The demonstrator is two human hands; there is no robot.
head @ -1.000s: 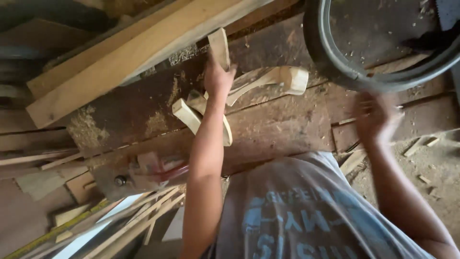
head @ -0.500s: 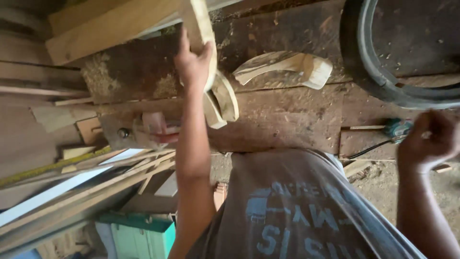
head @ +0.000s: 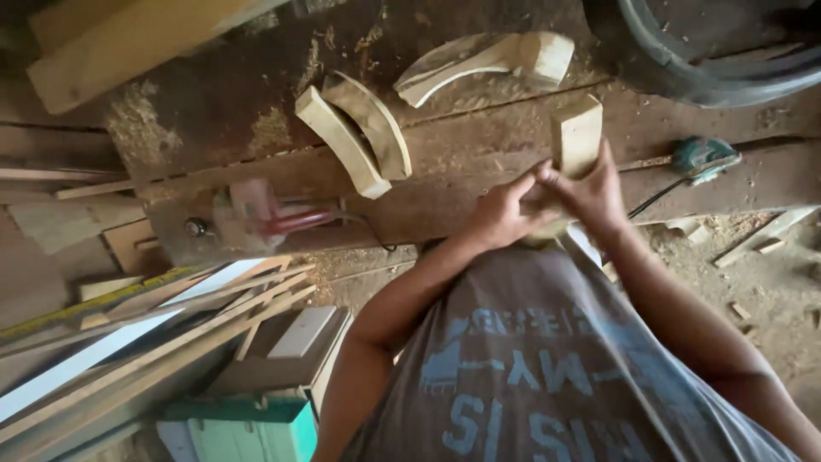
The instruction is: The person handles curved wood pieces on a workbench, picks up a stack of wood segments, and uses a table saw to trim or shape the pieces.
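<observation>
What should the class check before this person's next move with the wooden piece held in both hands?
1. Grip: left hand and right hand both clasp the pale wooden piece: ok.
2. Curved wooden pieces lie apart from the hands: ok.
3. Green power tool lies close by the right hand, cable trailing: not ok.
4. Red tool switched off: cannot tell, blurred.
5. Workbench free of sawdust: not ok.

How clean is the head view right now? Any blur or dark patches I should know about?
Head view: both hands, left hand and right hand, and the wooden piece read fairly sharp; the red tool on the workbench is smeared; the upper right corner is dim.
</observation>
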